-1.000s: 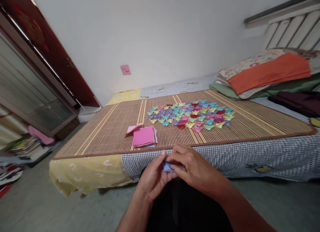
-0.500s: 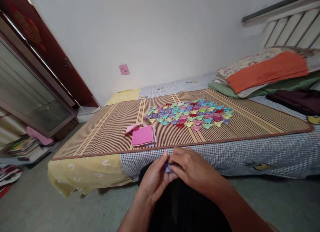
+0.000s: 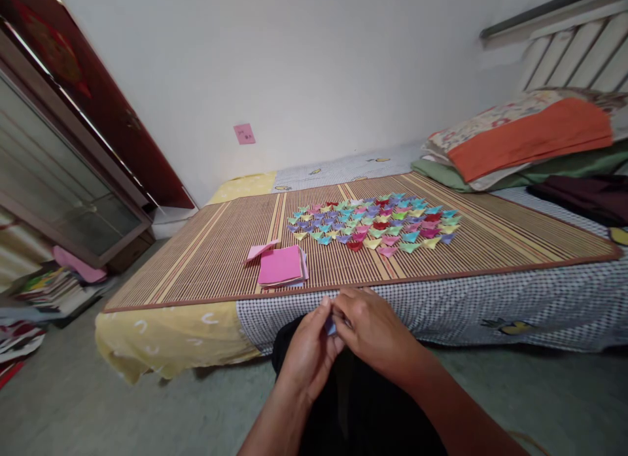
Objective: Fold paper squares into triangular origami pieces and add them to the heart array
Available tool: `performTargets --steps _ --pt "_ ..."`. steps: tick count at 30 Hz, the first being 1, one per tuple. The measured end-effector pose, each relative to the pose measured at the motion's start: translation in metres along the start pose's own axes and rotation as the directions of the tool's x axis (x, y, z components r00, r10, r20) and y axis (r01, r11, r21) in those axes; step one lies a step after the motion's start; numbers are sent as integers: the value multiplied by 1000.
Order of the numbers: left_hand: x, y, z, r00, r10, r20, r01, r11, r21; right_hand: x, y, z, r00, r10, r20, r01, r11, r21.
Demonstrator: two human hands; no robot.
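Between both hands, over my lap at the bed's front edge, is a small piece of blue folded paper (image 3: pixel 330 326). My left hand (image 3: pixel 308 351) grips it from the left, thumb pointing up. Closed over it from the right is my right hand (image 3: pixel 370 325), its fingertips pressed on the paper and hiding most of it. Beyond the hands, on the striped mat, lies a stack of square paper sheets (image 3: pixel 280 266) with pink on top. Several rows of small folded paper boats (image 3: pixel 377 225) in many colours spread over the mat to the right of the stack.
A striped bamboo mat (image 3: pixel 196 260) covers much of the bed. Loose pink paper (image 3: pixel 259 250) leans beside the stack. Pillows with an orange cover (image 3: pixel 530 139) lie at the right. A pink note (image 3: pixel 244 134) is on the wall. Books (image 3: pixel 49 289) are piled at the left.
The right fingers have shifted slightly over the blue paper, so less of it shows. Both hands stay together in the same place, and the view has moved a little.
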State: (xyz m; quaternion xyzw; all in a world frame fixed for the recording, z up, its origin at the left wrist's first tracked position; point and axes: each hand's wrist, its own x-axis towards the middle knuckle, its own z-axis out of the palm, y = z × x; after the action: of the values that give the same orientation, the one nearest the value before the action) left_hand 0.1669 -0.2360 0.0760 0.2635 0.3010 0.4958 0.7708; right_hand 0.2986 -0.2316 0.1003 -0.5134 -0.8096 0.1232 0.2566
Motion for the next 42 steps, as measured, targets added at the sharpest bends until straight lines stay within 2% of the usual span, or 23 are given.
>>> performTargets --steps 4,7,12,16,20,24,28,32,34,42 --pt "2 3 -6 999 33 -23 -34 998 -44 -6 7 -14 999 -1 -33 9 971 239" --pt "2 8 -9 998 12 -58 -16 998 -67 -14 10 -20 996 -57 -75 77 954 290" --pt "0 12 -5 997 -22 -76 14 995 -103 -25 8 -5 971 -207 -122 226 960 168" --pt "0 13 -2 996 -57 -73 46 990 -133 -26 8 5 954 -234 -189 246 968 40" --pt "2 13 -3 996 -67 -59 58 989 -136 -25 11 4 940 -283 -189 296 954 43" --pt "2 14 -7 996 -78 -31 74 989 -127 -25 14 0 953 -267 -141 273 961 31" --pt "-2 13 -8 999 -38 -9 38 999 7 -24 14 -2 959 -248 -138 249 969 -12" --pt "-6 10 -6 990 99 -97 -83 983 163 -23 11 -4 968 -223 -113 214 973 -86" --pt "-6 9 -4 983 131 -131 -103 974 202 -23 10 -4 972 -214 -97 203 973 -112" --pt "-3 9 1 994 17 -104 -11 998 55 -24 10 4 956 -257 -142 236 960 -150"
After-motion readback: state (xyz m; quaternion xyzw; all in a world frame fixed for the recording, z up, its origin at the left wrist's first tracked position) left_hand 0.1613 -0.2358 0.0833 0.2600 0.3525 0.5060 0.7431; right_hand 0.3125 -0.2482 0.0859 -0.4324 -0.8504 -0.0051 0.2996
